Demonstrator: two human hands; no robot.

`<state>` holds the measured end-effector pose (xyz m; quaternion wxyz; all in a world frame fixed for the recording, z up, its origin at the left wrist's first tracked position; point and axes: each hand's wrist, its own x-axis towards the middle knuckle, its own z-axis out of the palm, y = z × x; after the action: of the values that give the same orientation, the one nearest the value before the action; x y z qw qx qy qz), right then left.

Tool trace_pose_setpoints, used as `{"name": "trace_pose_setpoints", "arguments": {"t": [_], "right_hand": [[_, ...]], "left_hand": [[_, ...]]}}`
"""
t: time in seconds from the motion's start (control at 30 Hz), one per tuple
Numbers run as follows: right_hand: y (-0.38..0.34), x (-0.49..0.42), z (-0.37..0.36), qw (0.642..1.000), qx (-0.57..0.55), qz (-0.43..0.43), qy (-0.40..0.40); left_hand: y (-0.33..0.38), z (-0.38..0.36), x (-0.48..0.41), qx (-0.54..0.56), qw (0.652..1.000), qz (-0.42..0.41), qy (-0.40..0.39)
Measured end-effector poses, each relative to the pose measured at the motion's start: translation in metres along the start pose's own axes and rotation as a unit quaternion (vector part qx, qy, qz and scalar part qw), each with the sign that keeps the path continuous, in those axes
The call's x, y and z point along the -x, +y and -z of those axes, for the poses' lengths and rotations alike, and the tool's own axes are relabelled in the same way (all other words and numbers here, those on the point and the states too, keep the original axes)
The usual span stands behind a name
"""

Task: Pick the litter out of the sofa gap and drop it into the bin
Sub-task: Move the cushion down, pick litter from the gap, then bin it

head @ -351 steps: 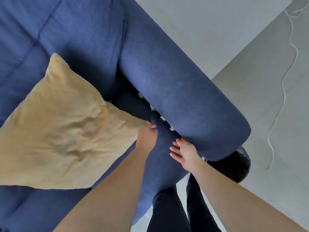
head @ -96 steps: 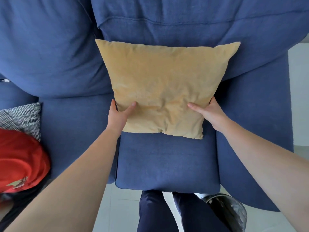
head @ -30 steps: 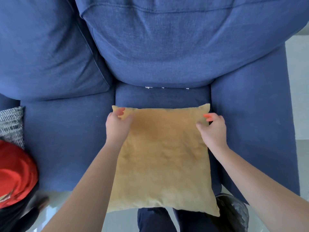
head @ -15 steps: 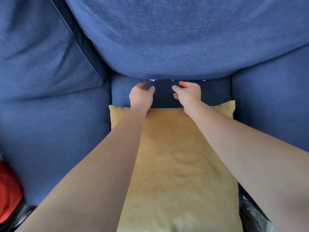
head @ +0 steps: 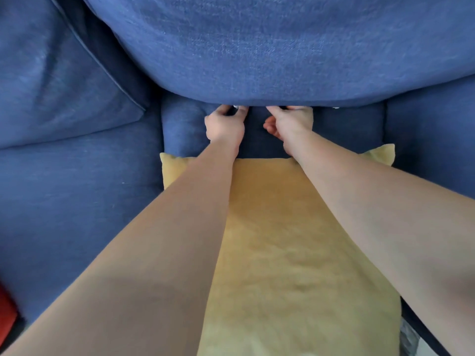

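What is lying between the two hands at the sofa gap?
In the head view, only bare blue seat cushion lies between the left hand and the right hand; no litter shows there.

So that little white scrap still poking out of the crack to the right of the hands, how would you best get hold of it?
Pinch the exposed near edge of the white scrap with fingertips, coming from the front, low along the seat cushion. The back cushion overhangs it, so only that edge shows and there is no way in from above. The right hand is nearer; what it holds now cannot be told.
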<state>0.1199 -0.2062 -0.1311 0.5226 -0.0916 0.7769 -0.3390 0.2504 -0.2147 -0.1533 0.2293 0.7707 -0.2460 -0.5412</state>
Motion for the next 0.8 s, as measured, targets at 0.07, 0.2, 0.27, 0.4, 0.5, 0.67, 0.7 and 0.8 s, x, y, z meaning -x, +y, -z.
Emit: {"name": "trace_pose_setpoints", "arguments": {"t": [0.07,0.2,0.27,0.4,0.5,0.67,0.7,0.8], "right_hand": [[-0.001,-0.003,-0.001,1.0,0.006,-0.007,0.0],[-0.003,-0.002,0.002,0.999,0.008,-0.028,-0.022],[-0.007,0.0,0.004,0.998,0.007,-0.043,-0.041],[-0.017,0.009,0.017,0.998,0.03,-0.042,-0.046],[-0.018,0.021,0.036,0.998,0.058,-0.011,-0.036],[-0.018,0.056,0.077,0.996,0.081,0.023,-0.029],[-0.018,0.065,0.085,0.996,0.078,0.032,-0.031],[-0.016,0.095,0.111,0.997,0.055,0.055,-0.025]], "left_hand": [[-0.002,-0.001,0.0,0.006,1.0,0.002,-0.001],[-0.003,0.0,0.002,0.008,1.0,0.001,-0.005],[-0.002,0.003,0.004,0.013,1.0,0.0,-0.019],[0.006,0.019,0.013,-0.004,0.997,0.008,-0.076],[0.017,0.038,0.02,-0.066,0.992,-0.005,-0.106],[0.027,0.067,0.056,-0.127,0.984,-0.061,-0.109],[0.028,0.07,0.067,-0.127,0.983,-0.07,-0.112],[0.03,0.076,0.106,-0.137,0.978,-0.094,-0.123]]}}
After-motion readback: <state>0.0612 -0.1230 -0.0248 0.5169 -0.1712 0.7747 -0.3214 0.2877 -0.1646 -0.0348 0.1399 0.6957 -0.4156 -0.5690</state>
